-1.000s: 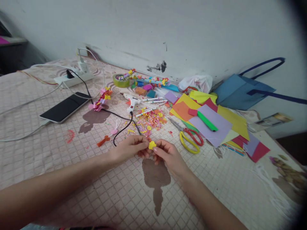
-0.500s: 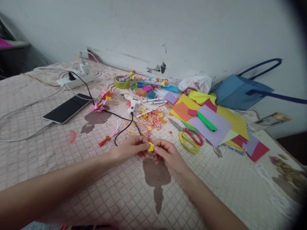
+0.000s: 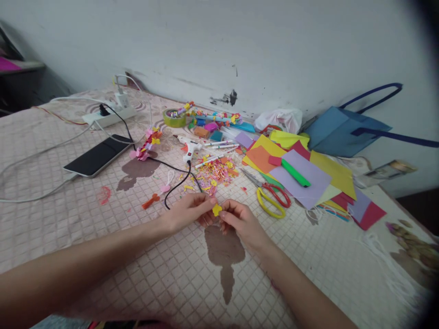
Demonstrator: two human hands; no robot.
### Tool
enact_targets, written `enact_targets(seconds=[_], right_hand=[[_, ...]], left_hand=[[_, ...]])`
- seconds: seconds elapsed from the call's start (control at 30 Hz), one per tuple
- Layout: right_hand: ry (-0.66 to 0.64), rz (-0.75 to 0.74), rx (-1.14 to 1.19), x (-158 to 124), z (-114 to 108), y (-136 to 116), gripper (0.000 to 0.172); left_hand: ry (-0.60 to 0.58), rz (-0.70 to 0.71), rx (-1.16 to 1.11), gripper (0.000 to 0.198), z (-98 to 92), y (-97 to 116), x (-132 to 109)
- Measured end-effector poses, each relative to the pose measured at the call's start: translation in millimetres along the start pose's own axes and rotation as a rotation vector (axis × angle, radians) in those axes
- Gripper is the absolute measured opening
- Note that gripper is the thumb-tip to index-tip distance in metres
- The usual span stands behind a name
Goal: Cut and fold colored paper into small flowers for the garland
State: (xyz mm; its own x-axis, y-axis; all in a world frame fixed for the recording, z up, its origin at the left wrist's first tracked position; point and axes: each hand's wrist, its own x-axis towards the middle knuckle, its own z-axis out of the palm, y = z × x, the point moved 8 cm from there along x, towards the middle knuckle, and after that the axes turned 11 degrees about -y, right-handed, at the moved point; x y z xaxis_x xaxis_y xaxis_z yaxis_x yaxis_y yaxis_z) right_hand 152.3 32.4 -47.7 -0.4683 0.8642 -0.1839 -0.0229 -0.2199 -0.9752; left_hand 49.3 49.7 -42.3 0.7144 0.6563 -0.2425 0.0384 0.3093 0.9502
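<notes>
Between my hands is a small yellow flower-shaped cutout, held above the patterned tablecloth. My right hand pinches its right edge between thumb and fingers. My left hand is closed at its left side, thumb tip against its upper edge. The curled fingers below the cutout are partly hidden. Just beyond my hands lie colourful paper scraps and a white glue gun with a black cord. Scissors with red and yellow handles lie to the right of my right hand.
Coloured sheets with a green cutter lie at the right, near a blue bag. On the left are a phone, a power strip and trailing cables. An orange piece and tape roll lie beyond.
My left thumb has slid up from the cutout's left side to its upper edge, so more of the yellow shape shows. My right hand has barely moved.
</notes>
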Motion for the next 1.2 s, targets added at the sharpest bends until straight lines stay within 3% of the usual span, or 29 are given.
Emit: enact_targets(seconds=[0.1, 0.73, 0.9, 1.07, 1.2], right_hand=[[0.001, 0.022, 0.004, -0.2, 1.1, 1.6, 0.012], [0.028, 0.013, 0.035, 1.3, -5.0, 4.8, 0.016], [0.03, 0.016, 0.02, 1.0, -4.4, 5.1, 0.014], [0.011, -0.004, 0.017, 0.7, -1.5, 3.8, 0.015], [0.009, -0.005, 0.051, 0.5, -0.6, 3.8, 0.015]], left_hand=[[-0.012, 0.025, 0.067, 0.03, 0.1, 2.9, -1.0], [-0.038, -0.02, -0.257, 0.024, 3.9, -13.9, 1.8], [-0.024, -0.028, -0.233, 0.035, 4.3, -14.1, 2.4], [-0.021, -0.016, -0.161, 0.029, 4.3, -10.3, 0.0], [-0.03, -0.017, -0.227, 0.026, 5.2, -10.6, -1.0]])
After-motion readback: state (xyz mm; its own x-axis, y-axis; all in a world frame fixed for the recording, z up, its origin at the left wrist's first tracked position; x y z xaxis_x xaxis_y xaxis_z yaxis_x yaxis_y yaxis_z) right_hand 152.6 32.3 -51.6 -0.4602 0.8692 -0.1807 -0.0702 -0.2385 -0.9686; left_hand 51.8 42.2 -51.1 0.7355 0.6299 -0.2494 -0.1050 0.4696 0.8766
